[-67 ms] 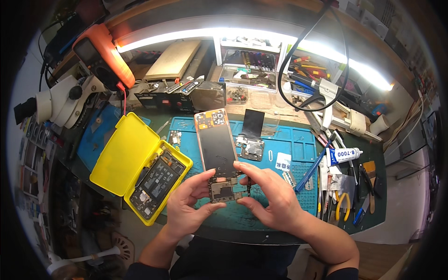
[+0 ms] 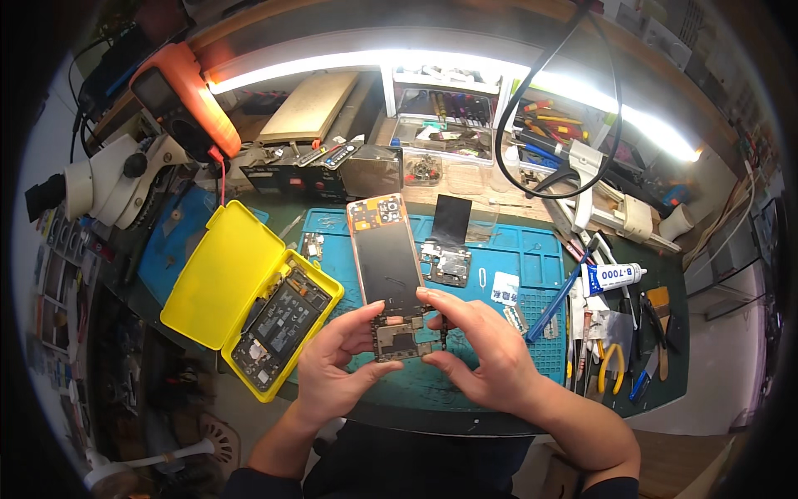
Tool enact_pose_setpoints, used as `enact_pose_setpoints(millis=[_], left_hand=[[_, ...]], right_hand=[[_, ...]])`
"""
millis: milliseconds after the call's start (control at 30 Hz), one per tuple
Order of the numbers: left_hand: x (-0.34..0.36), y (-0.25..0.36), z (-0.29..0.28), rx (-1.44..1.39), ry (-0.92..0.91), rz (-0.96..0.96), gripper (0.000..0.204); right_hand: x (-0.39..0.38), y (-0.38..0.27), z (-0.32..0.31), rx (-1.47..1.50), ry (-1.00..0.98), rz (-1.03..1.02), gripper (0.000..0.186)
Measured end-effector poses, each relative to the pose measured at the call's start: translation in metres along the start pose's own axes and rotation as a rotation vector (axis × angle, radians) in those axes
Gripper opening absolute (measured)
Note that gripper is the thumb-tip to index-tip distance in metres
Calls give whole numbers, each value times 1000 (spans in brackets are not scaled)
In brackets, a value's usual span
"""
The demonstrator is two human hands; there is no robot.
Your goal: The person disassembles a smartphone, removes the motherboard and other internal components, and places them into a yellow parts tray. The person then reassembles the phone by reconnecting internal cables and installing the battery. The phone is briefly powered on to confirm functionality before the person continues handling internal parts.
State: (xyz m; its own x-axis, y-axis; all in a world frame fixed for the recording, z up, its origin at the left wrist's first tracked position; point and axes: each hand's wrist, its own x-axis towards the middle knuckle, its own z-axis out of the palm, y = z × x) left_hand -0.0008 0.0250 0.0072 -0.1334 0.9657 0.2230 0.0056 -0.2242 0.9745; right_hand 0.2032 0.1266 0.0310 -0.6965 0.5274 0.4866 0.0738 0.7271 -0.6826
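Observation:
I hold a disassembled phone frame [image 2: 384,254] upright in front of me, orange-rimmed, with the camera section at the far end and exposed boards at the near end. My left hand [image 2: 332,366] grips its lower left edge with thumb and fingers. My right hand [image 2: 486,358] grips the lower right edge, thumb at the bottom corner and index finger higher up. Just left, an open yellow case [image 2: 199,291] holds another opened phone [image 2: 270,333] with a black battery. Beyond the held frame, a small board assembly [image 2: 445,264] and a black rectangular piece [image 2: 451,218] lie on the blue mat [image 2: 532,249].
A microscope [image 2: 108,183] and orange multimeter [image 2: 179,108] stand back left, beside a dark boxy device [image 2: 291,183]. Right lie a glue tube [image 2: 611,279], yellow-handled pliers [image 2: 611,370] and several tools. A black cable loop [image 2: 507,108] hangs at back right, before parts trays [image 2: 440,137].

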Motion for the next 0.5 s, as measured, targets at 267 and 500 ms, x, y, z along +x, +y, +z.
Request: enact_pose_setpoints(millis=[267,500], left_hand=[[1,-1,1,-44,-23,7,69],[1,-2,1,-60,-32,-10,68]], right_hand=[[-1,0,-1,-2,-2,24,70],[-1,0,-1,3,3,27,70]])
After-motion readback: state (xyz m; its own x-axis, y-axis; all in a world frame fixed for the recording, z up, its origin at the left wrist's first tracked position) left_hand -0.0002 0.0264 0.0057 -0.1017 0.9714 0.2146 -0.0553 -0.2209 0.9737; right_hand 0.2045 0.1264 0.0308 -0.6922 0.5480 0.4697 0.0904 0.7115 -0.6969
